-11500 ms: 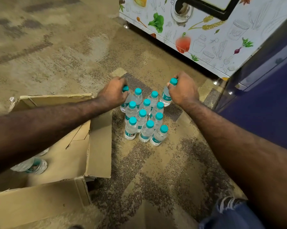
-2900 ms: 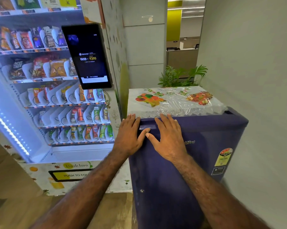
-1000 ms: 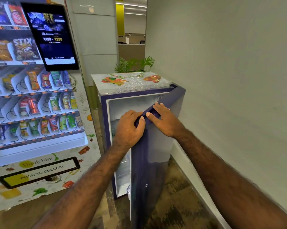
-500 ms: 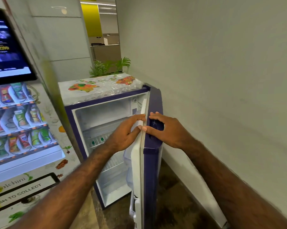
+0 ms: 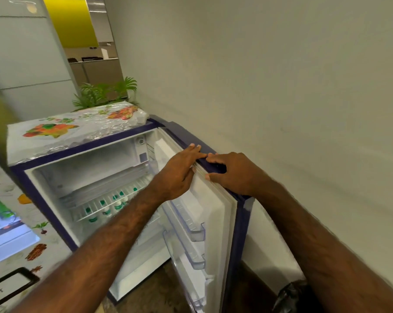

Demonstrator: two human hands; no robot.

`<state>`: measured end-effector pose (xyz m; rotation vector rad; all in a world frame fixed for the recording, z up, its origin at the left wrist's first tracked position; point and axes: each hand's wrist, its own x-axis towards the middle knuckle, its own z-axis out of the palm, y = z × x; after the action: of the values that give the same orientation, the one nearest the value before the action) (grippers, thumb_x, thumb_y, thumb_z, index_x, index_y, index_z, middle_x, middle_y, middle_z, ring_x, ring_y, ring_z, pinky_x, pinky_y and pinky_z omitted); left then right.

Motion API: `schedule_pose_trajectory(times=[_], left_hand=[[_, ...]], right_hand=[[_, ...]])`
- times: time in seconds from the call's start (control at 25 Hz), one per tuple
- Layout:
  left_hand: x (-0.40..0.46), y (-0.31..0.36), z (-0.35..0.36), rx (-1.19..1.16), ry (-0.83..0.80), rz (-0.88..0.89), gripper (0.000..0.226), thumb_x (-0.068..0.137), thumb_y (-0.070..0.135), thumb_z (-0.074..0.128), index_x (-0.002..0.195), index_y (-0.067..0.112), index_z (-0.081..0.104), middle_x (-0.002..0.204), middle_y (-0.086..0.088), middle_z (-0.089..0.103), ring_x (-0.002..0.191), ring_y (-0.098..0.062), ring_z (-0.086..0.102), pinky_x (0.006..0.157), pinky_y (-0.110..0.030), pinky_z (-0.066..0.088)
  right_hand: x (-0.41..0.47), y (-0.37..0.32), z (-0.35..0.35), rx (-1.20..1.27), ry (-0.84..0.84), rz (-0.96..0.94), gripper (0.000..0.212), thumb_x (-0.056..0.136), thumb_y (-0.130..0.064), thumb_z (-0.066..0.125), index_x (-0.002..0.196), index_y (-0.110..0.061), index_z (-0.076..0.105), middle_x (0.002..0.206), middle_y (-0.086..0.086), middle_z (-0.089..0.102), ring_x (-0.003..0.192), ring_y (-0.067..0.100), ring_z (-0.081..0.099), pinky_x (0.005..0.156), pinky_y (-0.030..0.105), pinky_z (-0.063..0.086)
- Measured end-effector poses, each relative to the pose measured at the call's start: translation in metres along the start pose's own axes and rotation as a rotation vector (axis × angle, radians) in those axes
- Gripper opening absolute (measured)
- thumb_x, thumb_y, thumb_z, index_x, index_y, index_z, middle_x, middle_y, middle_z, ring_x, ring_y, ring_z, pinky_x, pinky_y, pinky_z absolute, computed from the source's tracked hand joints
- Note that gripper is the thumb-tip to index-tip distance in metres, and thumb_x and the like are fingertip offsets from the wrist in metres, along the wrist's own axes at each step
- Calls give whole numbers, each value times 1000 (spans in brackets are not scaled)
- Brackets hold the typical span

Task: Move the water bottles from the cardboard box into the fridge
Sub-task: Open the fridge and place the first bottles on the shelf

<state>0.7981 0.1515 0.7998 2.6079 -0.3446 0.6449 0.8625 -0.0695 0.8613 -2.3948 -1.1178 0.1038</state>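
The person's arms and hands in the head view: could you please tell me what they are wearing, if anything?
Nothing shows on either. The left hand and right hand are bare, without gloves, rings or a watch that I can see. Both forearms are uncovered and lightly haired right down to the bottom edge of the picture, with no sleeve in view.

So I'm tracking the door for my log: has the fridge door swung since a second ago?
Yes. The fridge door has swung further open, away from the fridge cabinet toward the wall; both hands are on its top edge.
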Motion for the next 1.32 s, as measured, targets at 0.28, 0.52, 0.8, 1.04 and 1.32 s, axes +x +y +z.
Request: schedule_pose_trajectory(times=[0.28, 0.52, 0.8, 1.04, 1.32], left_hand=[[70, 16, 52, 96, 9, -41, 50, 95, 12, 43, 144, 11, 53, 153, -14, 50, 146, -33, 41, 123, -56, 27], [117, 24, 74, 179, -44, -88, 54, 94, 12, 47, 148, 20, 47, 155, -9, 47, 148, -30, 37, 127, -55, 15], [159, 26, 101, 231, -79, -157, 62, 102, 14, 52, 159, 23, 31, 166, -6, 30, 156, -27, 20, 128, -54, 8], [182, 26, 116, 285, -117, -206, 65, 105, 23, 50, 163, 24, 19, 170, -4, 18, 158, -27, 12, 128, -51, 9], [195, 21, 125, 331, -132, -224, 68, 105, 27, 51, 164, 27, 16, 171, -3, 16, 159, -27, 11, 127, -52, 13]], right_hand=[[13, 59, -3, -242, 151, 130, 62, 103, -22, 57, 161, -22, 36, 165, 1, 40, 148, 24, 42, 122, 36, 30], [17, 114, 2, -551, 303, 108, 64, 105, -30, 51, 163, -13, 31, 167, 14, 35, 157, 34, 27, 130, 51, 13], [35, 170, -5, -545, 414, 115, 76, 102, -49, 56, 161, -7, 34, 166, 17, 35, 158, 35, 25, 130, 54, 12], [59, 200, -17, -484, 388, 103, 75, 104, -53, 49, 163, -11, 30, 171, 13, 26, 161, 31, 13, 130, 51, -2], [75, 219, -19, -459, 386, 95, 85, 98, -65, 32, 165, -15, 24, 174, 10, 16, 162, 31, 5, 130, 53, -4]])
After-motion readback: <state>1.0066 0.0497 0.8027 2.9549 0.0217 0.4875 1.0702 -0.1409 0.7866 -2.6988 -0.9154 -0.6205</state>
